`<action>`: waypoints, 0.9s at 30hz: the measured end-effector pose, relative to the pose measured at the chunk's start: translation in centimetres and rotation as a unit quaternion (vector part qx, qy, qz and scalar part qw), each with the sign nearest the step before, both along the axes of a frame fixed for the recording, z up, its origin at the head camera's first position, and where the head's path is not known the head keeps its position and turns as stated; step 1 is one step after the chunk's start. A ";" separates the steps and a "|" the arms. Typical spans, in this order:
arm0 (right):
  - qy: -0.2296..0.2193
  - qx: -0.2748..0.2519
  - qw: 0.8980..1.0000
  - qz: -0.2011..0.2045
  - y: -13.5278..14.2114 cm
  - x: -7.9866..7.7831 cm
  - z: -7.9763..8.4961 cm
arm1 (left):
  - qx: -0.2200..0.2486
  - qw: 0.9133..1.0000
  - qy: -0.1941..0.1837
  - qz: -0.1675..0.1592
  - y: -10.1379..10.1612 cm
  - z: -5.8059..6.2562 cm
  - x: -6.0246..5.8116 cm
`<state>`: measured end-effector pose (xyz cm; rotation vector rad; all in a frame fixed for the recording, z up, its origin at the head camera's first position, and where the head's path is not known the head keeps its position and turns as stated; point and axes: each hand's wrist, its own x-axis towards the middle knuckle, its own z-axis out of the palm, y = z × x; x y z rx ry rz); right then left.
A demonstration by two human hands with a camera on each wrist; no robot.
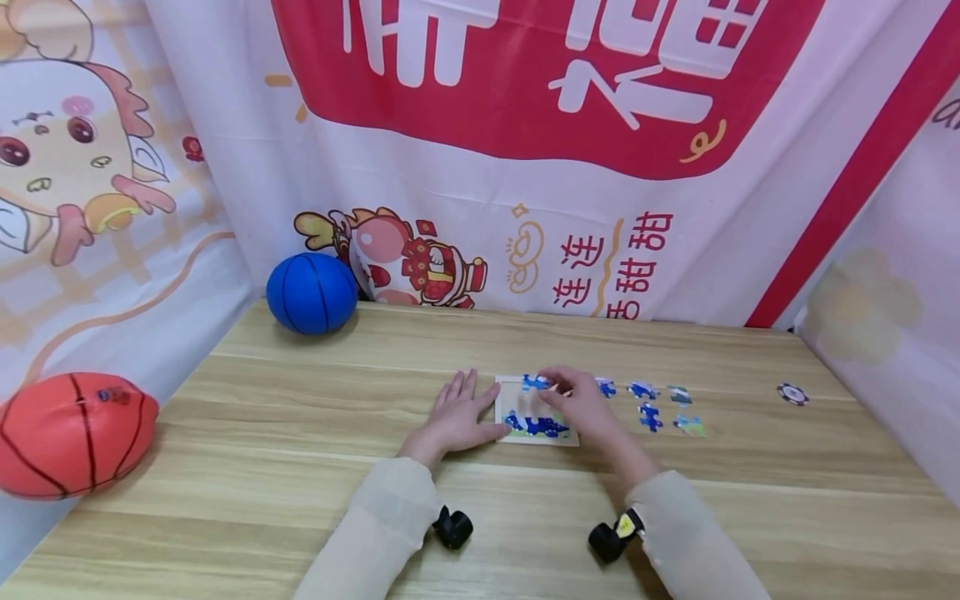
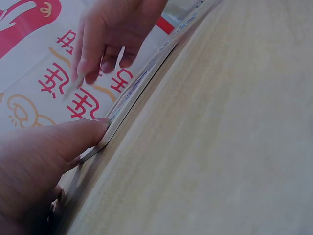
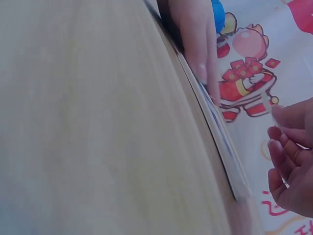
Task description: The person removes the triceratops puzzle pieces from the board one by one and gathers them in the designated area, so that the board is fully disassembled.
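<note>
A shallow jigsaw puzzle tray lies on the table, with joined blue and green pieces along its near side. My left hand rests at the tray's left side, fingers spread and thumb on its edge; the left wrist view shows that thumb touching the frame. Above the tray, my right hand pinches a blue puzzle piece between thumb and fingers. Both wrist views show the held piece edge-on, as a thin pale strip, raised off the tray.
Several loose puzzle pieces lie right of the tray, with a round chip farther right. A blue ball sits at the table's back left corner, a red ball at the left edge. Printed cloth hangs behind the table.
</note>
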<state>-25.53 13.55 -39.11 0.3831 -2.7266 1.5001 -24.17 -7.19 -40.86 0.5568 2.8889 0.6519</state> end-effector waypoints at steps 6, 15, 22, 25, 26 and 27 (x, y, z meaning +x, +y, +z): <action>-0.004 0.008 1.000 -0.029 3.0 1.0 1.6 | 0.002 1.000 -0.001 0.000 0.2 -0.1 0.2; 0.041 0.027 0.998 -0.046 8.0 2.2 2.0 | 0.004 1.000 -0.003 0.000 0.2 -0.2 0.1; 0.026 0.025 0.998 -0.042 11.3 2.6 1.3 | -0.002 1.000 -0.008 0.004 0.1 -0.3 0.0; 0.006 0.035 0.998 -0.045 12.3 2.6 0.8 | -0.002 1.000 -0.006 0.004 0.1 -0.2 0.0; 0.001 0.037 0.998 -0.045 12.5 2.5 0.7 | -0.003 1.000 -0.006 0.005 0.0 -0.1 0.0; -0.004 0.039 0.998 -0.044 12.7 2.5 0.5 | -0.003 1.000 -0.006 0.005 0.0 -0.1 0.1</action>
